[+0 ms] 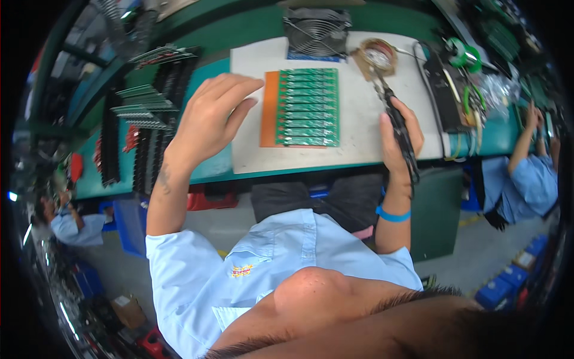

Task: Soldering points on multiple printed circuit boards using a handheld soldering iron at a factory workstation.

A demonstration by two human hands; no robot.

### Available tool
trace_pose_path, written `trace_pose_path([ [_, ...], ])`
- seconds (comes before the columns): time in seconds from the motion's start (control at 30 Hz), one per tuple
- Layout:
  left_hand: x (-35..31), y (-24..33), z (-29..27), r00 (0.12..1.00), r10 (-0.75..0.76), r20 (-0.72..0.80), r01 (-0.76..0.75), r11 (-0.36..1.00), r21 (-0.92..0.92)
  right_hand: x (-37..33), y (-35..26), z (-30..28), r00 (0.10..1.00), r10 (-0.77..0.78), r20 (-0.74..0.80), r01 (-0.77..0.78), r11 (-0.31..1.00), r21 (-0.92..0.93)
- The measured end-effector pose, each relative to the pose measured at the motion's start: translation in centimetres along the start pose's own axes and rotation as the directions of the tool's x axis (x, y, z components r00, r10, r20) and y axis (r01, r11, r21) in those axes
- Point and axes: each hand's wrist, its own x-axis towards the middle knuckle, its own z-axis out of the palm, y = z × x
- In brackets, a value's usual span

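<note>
A green panel of several narrow circuit boards (308, 107) lies on the white work mat, over an orange-brown board (270, 113) that shows along its left side. My left hand (215, 110) hovers at that left side, fingers bent and thumb apart, holding nothing. To the panel's right, my right hand (402, 140) grips a black-handled tool (402, 122) with a narrow metal front end. Its exact kind is blurred. The metal end points away from me, toward a round tin (378, 55) on a brown pad.
A small fan (317, 33) stands behind the panel. Racks with boards (146, 107) are at the left. On the right are a black box (445, 90), a green solder reel (463, 55) and clear plastic bags (499, 90). Other people in blue shirts work at both sides.
</note>
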Motion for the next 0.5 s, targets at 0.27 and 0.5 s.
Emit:
trace_pose_path([
  [0.27,6.3,-2.3,10.5,0.998,-0.057,-0.023,0.047,0.944,-0.328,0.4,-0.3,0.9,0.999,0.048,-0.005,-0.047,0.994,0.1],
  [0.5,4.3,-1.6,11.4,0.993,-0.064,-0.099,0.028,0.943,-0.331,-0.1,0.0,0.2,0.993,0.09,0.076,-0.097,0.991,0.087],
])
